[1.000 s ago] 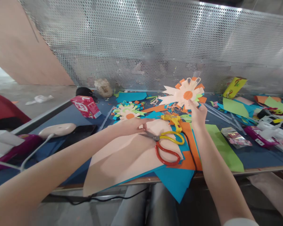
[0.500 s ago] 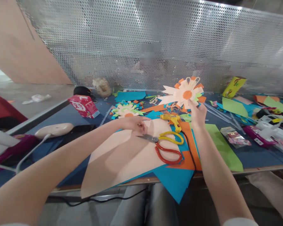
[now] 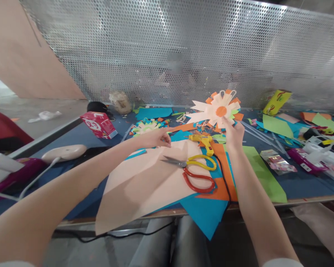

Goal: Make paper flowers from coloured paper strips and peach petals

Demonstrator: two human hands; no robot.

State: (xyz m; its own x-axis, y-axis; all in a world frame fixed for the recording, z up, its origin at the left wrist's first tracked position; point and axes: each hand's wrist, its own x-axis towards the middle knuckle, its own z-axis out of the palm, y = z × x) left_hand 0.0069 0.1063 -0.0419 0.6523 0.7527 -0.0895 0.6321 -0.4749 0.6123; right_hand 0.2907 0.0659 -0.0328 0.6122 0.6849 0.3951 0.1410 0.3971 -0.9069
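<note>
My right hand (image 3: 233, 131) is closed on a paper flower (image 3: 215, 109) with cream, orange and green petals and an orange centre, held up above the table. My left hand (image 3: 158, 138) hovers over the top edge of the cream paper sheet (image 3: 136, 185), fingers curled in; anything between them is hidden. Just behind it lies a second paper flower (image 3: 146, 127) in green, blue and orange, partly covered by the hand. Scissors (image 3: 185, 164) with one yellow and one red handle lie slightly open on the cream sheet. A yellow glue gun (image 3: 204, 142) rests beyond them.
Blue paper (image 3: 204, 217) overhangs the table's front edge. A red box (image 3: 98, 125) and a white device with a cable (image 3: 64, 152) are at left. Green paper (image 3: 256, 170), a small packet (image 3: 278, 162) and a yellow box (image 3: 277, 102) lie right. A perforated metal panel (image 3: 141, 44) stands behind.
My left hand has shifted up and slightly left, away from the scissors' tips, and its fingers have curled in. My right hand and its flower have hardly moved.
</note>
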